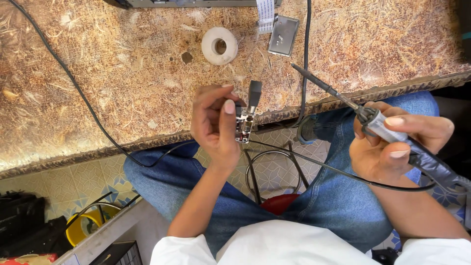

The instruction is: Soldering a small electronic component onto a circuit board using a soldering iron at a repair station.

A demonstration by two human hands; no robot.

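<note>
The workbench [98,73], filling the upper part of the frame, is rough brown fibreboard, matt and speckled with pale strands. On it at top centre lie a roll of white tape [219,45], matt and papery, and a small metal plate [283,35] with a dull grey sheen. The soldering iron [343,100] at right has a dark metal shaft and a smooth plastic handle. The circuit board [244,125] at centre shows shiny metal parts. The jeans [333,196] below are blue denim cloth.

Small circuit board [244,125] upright, pinched; soldering iron [373,120] tip angled toward table.
</note>
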